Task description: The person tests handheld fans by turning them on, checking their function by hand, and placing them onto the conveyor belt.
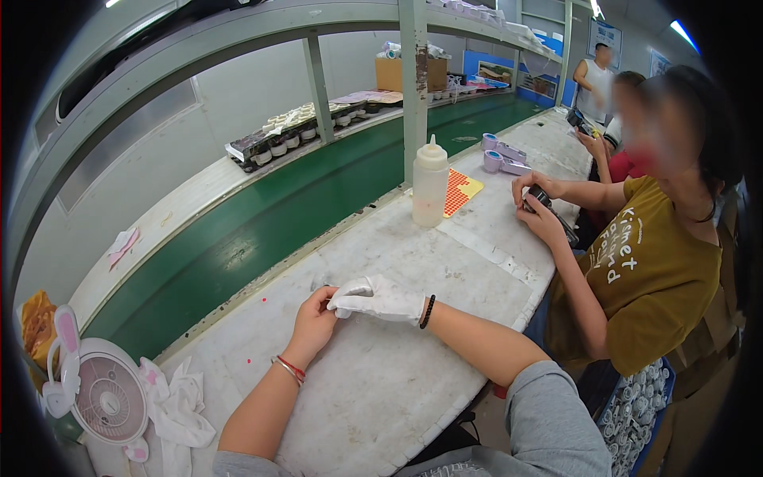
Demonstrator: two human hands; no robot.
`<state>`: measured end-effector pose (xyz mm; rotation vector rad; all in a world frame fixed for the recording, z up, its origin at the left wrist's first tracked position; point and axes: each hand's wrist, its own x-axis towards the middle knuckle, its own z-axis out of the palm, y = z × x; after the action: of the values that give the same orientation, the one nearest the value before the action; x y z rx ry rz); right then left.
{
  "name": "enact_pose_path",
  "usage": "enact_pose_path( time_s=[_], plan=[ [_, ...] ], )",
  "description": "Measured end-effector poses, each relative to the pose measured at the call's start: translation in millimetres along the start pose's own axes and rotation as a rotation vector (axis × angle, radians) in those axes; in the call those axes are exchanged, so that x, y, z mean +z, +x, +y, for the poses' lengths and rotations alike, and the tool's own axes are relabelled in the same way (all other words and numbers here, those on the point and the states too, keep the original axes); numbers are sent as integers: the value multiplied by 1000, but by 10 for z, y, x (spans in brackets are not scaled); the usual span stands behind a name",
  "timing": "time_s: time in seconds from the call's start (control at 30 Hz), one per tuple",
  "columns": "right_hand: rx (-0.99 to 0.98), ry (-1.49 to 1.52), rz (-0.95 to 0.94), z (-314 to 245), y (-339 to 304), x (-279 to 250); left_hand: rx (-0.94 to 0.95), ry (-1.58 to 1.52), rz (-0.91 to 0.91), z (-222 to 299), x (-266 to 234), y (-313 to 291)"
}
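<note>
My left hand (315, 324), bare and with a red band at the wrist, is closed in front of me above the worktable (342, 389). Against its fingers presses my right hand (385, 300), which wears a white glove and has a dark bead bracelet behind it. The fingers of both hands meet and curl together. Whatever is between them, if anything, is hidden. A small greyish bit (319, 285) shows just beyond the left fingertips; I cannot tell what it is. Tiny pink-red dots (265, 300) lie on the tabletop beside my left arm.
Ahead stand a squeeze bottle (430, 187) and a yellow sheet of red stickers (462, 193). Lilac devices (505, 155) lie farther right. A green conveyor belt (238, 254) runs behind a shelf post (414, 87). At left are a fan (111, 393) and white cloth (179, 409). A co-worker (660, 270) sits close right.
</note>
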<state>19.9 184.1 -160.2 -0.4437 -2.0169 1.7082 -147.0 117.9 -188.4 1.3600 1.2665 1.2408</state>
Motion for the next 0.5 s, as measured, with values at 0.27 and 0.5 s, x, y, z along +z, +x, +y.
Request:
enact_pose_path(
  time_s=[0.27, 0.5],
  plan=[
    [13, -13, 13, -21, -10, 6, 4, 5, -2, -1, -1, -4],
    [9, -16, 13, -21, -8, 8, 2, 11, 10, -4, -2, -6]
  ],
)
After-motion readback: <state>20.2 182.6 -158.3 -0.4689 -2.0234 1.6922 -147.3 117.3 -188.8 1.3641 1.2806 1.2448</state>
